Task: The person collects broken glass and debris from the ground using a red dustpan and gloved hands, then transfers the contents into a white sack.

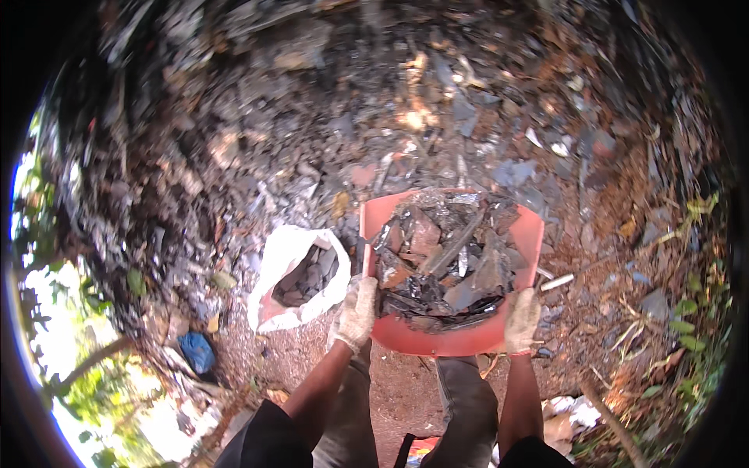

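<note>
A red plastic scoop-shaped pan (pixel 445 342) is held out in front of my legs, heaped with dark and reddish flat shards and broken pieces (pixel 456 265). My left hand (pixel 357 312), in a pale knitted glove, is closed on its left side near the front corner. On the opposite side my right hand (pixel 522 321), gloved alike, grips the edge. Fingers under the pan are hidden on both hands. Just left of my left hand stands a white sack (pixel 269 265), its mouth wide, with grey stone-like pieces (pixel 310 278) inside.
Beyond the pan rises a bank of loose shards and litter (pixel 312 117). A blue crumpled item (pixel 197 352) lies at the left. Green plants (pixel 690 335) and a stick (pixel 612 417) are at the right. A short white tube-like piece (pixel 557 282) lies beside the pan.
</note>
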{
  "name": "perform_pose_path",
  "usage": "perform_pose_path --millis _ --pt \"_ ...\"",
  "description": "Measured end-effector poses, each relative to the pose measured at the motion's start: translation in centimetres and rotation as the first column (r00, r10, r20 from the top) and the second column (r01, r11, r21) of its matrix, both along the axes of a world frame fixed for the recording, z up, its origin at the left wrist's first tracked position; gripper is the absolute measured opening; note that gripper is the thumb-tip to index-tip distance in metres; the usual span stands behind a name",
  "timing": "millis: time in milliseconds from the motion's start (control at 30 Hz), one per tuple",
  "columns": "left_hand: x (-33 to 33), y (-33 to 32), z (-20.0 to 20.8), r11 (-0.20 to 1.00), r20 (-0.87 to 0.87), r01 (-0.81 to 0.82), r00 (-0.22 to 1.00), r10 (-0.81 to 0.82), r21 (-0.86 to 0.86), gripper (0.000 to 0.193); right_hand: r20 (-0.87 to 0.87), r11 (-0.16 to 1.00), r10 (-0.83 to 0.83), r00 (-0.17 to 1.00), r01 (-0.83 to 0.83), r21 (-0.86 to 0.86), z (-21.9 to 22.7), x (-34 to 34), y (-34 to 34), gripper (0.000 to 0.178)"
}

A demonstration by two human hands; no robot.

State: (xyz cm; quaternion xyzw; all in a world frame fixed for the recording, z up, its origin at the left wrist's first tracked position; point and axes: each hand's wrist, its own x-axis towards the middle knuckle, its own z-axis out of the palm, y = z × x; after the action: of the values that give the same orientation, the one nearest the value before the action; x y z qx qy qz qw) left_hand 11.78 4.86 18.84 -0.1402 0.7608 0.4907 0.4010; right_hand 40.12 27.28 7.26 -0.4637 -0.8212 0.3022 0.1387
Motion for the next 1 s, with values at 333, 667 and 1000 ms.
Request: perform_pose_path --millis 333,667,1000 --pt "12.2 -13.8 -1.3 0.637 0.51 -0.768 0.576 0.639 0.07 0.054 0.379 0.753 0.641 0.667 -0.454 -0.476 11.9 -21.4 -0.7 0.064" --pt "8.8 -27.2 -7.3 0.602 0.493 -0.797 0.545 0.678 0.053 0.044 0.429 0.618 0.785 0.446 -0.535 -0.576 0.8 -33.5 -18.3 0.076" --pt "2.9 -33.0 -12.2 0.692 0.718 -0.721 0.463 0.519 -0.035 0.097 0.617 0.751 0.641 0.456 -0.54 -0.381 -1.7 -40.7 -23.2 0.081"
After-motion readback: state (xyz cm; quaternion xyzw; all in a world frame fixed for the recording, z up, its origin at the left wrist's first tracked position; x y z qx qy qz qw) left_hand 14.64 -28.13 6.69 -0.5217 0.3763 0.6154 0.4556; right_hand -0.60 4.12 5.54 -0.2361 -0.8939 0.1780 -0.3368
